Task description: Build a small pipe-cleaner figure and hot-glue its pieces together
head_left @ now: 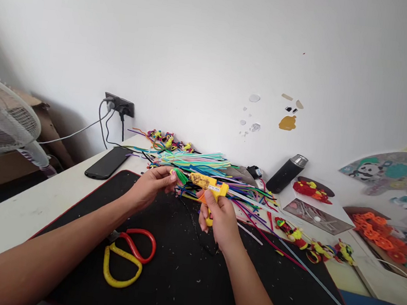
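Observation:
My right hand (220, 215) is wrapped round the handle of a yellow hot glue gun (205, 182), its nozzle pointing left. A long translucent glue stick (253, 200) runs out of the gun's back. Between the fingertips of my left hand (156, 184) is a small green fuzzy piece (180, 176), held right at the nozzle; I cannot tell whether they touch. Scissors with one red and one yellow handle loop (122, 265) lie below my left forearm, their blades partly hidden by it.
Many coloured pipe cleaners (195, 159) are heaped behind my hands on the black mat (189, 278). A phone (107, 162) lies at left, near a fan (5, 115). At right are a dark flask (287, 173), a white box (316, 212) and small pipe-cleaner figures (292, 232).

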### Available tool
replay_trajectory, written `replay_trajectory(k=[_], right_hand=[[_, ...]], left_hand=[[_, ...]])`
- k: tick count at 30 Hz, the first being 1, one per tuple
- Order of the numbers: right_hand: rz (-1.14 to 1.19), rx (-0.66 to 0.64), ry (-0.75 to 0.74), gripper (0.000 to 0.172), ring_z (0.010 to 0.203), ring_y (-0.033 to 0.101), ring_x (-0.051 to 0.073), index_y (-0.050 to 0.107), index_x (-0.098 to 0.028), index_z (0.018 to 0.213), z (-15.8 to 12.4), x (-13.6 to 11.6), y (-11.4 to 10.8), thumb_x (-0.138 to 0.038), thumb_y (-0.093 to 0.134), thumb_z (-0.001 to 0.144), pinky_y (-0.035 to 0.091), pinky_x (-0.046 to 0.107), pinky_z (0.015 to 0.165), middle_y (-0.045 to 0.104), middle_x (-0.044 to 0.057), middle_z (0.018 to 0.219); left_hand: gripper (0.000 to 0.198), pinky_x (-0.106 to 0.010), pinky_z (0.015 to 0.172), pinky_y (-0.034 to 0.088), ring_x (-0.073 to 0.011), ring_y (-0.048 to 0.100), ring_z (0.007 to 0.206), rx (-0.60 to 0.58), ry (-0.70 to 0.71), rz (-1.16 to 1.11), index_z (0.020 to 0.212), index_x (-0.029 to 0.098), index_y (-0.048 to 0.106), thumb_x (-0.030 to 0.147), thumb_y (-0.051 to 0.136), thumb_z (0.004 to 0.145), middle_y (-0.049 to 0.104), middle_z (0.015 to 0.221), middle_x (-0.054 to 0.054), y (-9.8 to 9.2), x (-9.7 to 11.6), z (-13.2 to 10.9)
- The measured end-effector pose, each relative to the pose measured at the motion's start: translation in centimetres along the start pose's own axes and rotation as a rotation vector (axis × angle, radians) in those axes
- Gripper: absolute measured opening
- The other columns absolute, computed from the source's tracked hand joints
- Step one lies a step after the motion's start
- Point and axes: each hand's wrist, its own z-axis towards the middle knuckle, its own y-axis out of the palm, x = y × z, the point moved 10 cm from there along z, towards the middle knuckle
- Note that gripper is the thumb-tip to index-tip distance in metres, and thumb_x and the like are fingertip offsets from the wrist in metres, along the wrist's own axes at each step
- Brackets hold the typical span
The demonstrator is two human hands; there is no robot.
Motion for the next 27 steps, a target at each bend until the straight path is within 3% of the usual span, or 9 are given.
replay_trajectory(k=[27], right_hand=[[-0.24,0.034,-0.047,0.061,0.032,0.043,0.009,0.058,-0.019,0.08,-0.74,-0.69,0.51,-0.079,0.062,0.089,0.029,0.022,0.037,0.043,-0.009,0.045]], left_hand=[[0.037,-0.026,0.059,0.04,-0.0132,0.053,0.061,0.003,-0.018,0.074,0.08,0.017,0.074,0.048,0.093,0.073,0.071,0.071,-0.004,0.62,0.01,-0.19]])
